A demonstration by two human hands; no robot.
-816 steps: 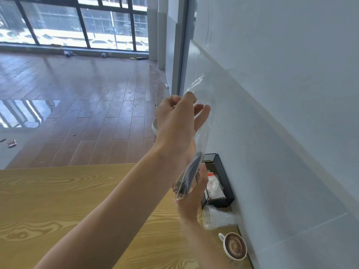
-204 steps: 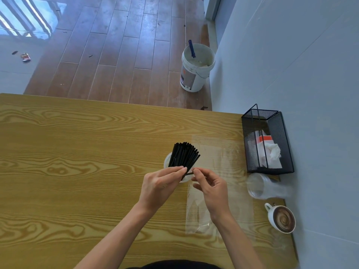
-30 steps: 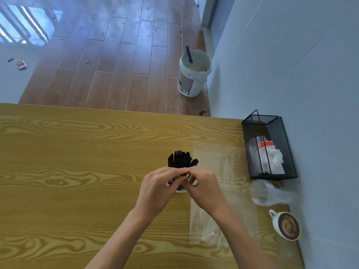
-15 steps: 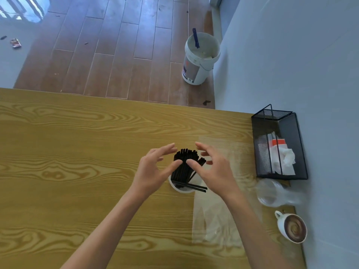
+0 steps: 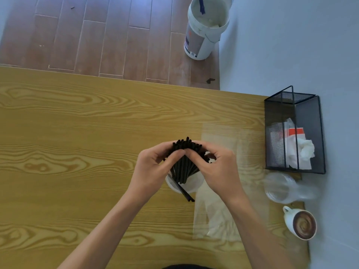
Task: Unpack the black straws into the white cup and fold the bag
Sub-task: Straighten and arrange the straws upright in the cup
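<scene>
We grip the straws (image 5: 185, 164) in the cup (image 5: 191, 186) with left hand (image 5: 153, 169) and right hand (image 5: 217, 167); the bag (image 5: 215, 214) under our right wrist waits unfolded

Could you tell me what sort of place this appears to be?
Probably a café-style drinks counter in an unfinished room: a wood-grain table holds black straws, a latte cup and a mesh napkin holder, while a used paint bucket stands on the floor.

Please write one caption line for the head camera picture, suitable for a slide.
Both hands, left hand and right hand, gather the black straws in the white cup; the clear bag lies unfolded beside.
</scene>
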